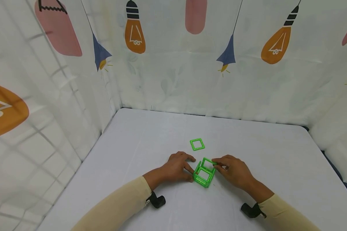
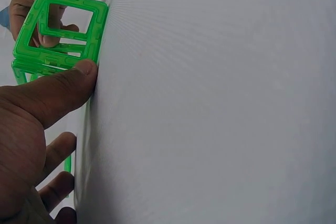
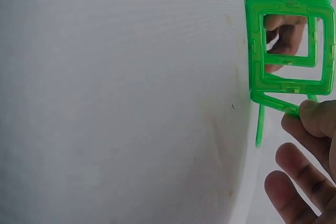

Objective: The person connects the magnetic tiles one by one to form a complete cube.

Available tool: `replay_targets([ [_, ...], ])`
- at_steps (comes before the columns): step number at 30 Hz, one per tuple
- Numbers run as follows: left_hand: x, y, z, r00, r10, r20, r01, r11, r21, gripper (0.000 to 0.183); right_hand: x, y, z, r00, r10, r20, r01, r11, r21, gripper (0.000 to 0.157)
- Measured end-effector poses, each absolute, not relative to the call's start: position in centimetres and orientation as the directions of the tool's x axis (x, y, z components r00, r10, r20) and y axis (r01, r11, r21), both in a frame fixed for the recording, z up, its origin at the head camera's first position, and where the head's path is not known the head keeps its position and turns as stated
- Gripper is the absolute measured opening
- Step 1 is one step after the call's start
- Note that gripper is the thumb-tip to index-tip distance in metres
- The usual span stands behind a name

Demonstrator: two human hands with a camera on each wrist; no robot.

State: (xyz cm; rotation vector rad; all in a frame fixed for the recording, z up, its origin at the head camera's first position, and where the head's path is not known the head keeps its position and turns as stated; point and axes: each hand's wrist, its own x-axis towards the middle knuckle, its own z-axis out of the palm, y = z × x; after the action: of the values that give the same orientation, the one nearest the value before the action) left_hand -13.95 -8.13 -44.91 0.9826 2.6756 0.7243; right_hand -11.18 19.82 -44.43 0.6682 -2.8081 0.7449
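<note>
A box-like shape of several green square magnetic tiles [image 1: 204, 175] stands on the table between the two hands. My left hand [image 1: 177, 167] holds its left side. In the left wrist view the thumb [image 2: 79, 80] presses a lower corner of the green frames, while the other fingers are partly hidden. My right hand [image 1: 234, 170] pinches one tile [image 3: 277, 103] between thumb and forefinger. That tile slants out from the box's far side, and its edge meets the box at a corner. The right hand's other fingers [image 3: 294, 163] are spread apart from the tiles.
A single green square tile [image 1: 197, 144] lies flat on the white table [image 1: 150, 138], beyond the box. White curtains printed with lamps [image 1: 173, 80] hang along the table's back and sides. Each wrist wears a black camera [image 1: 157, 200].
</note>
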Motion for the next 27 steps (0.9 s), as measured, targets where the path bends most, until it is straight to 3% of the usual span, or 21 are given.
replay_targets([
  [27,-13.89,-8.17,-44.77,-0.756,0.654,-0.012,0.558,0.654,0.511,0.023,-11.03,20.63,-44.18,-0.849,-0.484,0.213,-0.520,0.691,-0.502,0.038],
])
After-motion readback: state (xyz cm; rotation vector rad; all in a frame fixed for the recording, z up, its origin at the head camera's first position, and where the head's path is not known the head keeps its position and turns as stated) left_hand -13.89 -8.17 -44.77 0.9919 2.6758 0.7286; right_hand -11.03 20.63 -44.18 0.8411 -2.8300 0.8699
